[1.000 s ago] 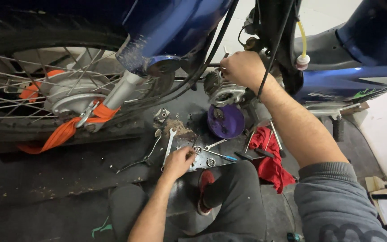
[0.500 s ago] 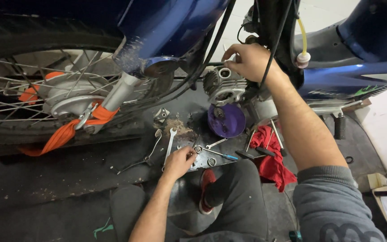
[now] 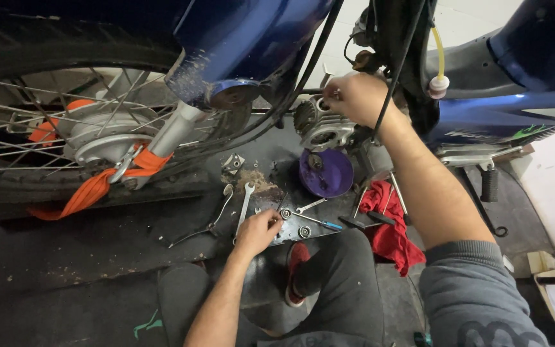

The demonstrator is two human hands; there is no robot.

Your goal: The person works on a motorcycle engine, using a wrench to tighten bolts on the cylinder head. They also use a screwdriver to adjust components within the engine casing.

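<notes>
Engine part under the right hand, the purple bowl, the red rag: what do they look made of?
Engine part: looks like bare cast metal, dull silver-grey, with ribbed fins.
Purple bowl: probably plastic; uniform colour, smooth, slightly glossy, grimy inside.
Red rag: cloth, matte and crumpled into soft folds.
Right hand rests on the engine part.

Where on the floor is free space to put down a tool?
The dark floor left of the left hand, below the orange strap, looks bare. Crowded: between the spanners, purple bowl and red rag.
</notes>
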